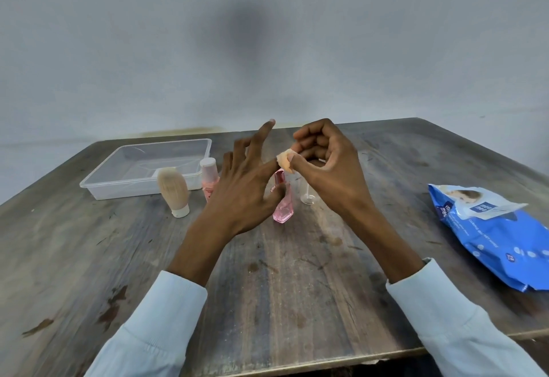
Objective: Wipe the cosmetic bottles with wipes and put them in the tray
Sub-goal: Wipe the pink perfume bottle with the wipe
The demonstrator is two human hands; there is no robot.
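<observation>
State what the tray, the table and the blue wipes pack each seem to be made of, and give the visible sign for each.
Tray: probably clear plastic, glossy; the table shows through its walls and the rim catches light.
Table: looks like wood, matt and worn; grain lines and dark stains run along it.
Wipes pack: seems thin plastic film, shiny; it wrinkles and glints, with a peeled flap on top.

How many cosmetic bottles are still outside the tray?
4: beige tube and pink-capped bottle beside the tray; pink glass bottle and clear bottle behind the hands.
</observation>
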